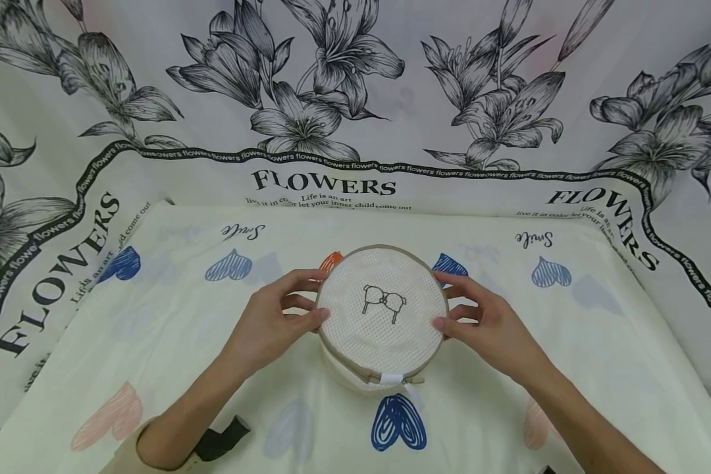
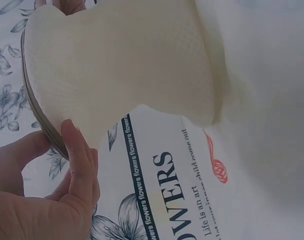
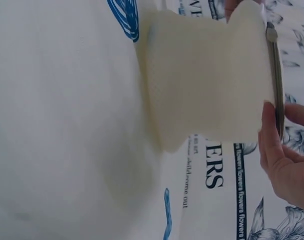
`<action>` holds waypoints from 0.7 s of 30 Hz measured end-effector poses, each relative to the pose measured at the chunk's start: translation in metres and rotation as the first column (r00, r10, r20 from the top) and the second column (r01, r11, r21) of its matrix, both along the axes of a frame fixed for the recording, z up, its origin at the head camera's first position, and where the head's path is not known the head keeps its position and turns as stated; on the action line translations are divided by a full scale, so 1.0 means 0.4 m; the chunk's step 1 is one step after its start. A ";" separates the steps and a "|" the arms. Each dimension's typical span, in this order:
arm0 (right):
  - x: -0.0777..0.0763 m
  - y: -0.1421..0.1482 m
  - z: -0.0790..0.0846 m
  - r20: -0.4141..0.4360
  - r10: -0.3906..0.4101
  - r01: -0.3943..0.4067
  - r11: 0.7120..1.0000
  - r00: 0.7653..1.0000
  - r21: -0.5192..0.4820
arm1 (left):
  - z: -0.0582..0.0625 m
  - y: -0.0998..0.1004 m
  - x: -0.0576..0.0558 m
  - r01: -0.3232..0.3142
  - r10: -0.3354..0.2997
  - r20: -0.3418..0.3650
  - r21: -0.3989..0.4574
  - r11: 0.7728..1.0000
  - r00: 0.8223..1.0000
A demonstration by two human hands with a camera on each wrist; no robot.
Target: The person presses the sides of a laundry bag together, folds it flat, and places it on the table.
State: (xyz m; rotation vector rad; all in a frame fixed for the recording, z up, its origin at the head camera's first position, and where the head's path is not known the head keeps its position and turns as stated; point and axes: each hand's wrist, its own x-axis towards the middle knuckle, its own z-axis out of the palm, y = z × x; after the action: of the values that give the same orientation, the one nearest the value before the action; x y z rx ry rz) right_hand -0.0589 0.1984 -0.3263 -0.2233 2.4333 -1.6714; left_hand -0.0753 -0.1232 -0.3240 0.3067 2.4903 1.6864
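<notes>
A round white mesh laundry bag [image 1: 385, 342] stands upright in the middle of the head view, its top facing up with a small black animal drawing on it. A grey-beige zipper [image 1: 404, 378] runs around the top rim, with a white tab at the front. My left hand [image 1: 275, 322] pinches the rim at the left side between thumb and fingers. On the opposite side my right hand [image 1: 492, 329] pinches the rim likewise. Both wrist views show the bag's soft side wall [image 2: 126, 65] sagging inward below the rim, its base on the cloth.
Beneath the bag lies a pale cloth [image 1: 201, 349] printed with blue, pink and orange hearts. Behind and at the sides rises a white flower-patterned fabric [image 1: 409, 125] with a black lettered band. A black strap [image 1: 222, 440] shows by the left forearm.
</notes>
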 end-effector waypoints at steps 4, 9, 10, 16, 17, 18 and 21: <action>-0.002 -0.002 -0.003 0.001 0.002 -0.002 1.000 1.000 -0.016 | -0.002 0.002 -0.003 -0.011 0.010 0.048 0.009 1.000 0.999; -0.002 -0.006 -0.004 0.030 -0.008 0.010 0.999 1.000 -0.035 | -0.007 0.002 -0.007 -0.014 0.011 0.100 0.036 0.999 0.995; -0.001 -0.007 -0.005 0.037 -0.014 0.015 0.999 0.999 -0.034 | -0.007 0.002 -0.008 -0.017 0.014 0.103 0.031 0.999 0.995; -0.002 -0.009 -0.020 0.016 -0.010 0.010 1.000 1.000 0.008 | -0.011 0.006 -0.012 -0.037 0.037 0.099 -0.004 0.999 0.994; -0.003 -0.009 -0.023 0.006 -0.004 0.004 1.000 1.000 0.018 | -0.011 0.007 -0.012 -0.035 0.035 0.099 -0.006 0.999 0.994; -0.003 -0.009 -0.027 -0.003 0.000 0.000 1.000 1.000 0.028 | -0.011 0.008 -0.012 -0.032 0.033 0.104 -0.010 0.999 0.994; -0.003 -0.007 -0.035 -0.015 0.005 -0.004 0.998 1.000 0.055 | -0.011 0.010 -0.010 -0.016 0.018 0.134 -0.014 1.000 0.991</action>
State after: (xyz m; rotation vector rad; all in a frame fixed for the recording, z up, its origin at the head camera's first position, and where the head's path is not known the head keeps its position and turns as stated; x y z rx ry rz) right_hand -0.0603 0.1954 -0.3403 -0.2341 2.4836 -1.6046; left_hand -0.0793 -0.1193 -0.3285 0.1657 2.4119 1.6388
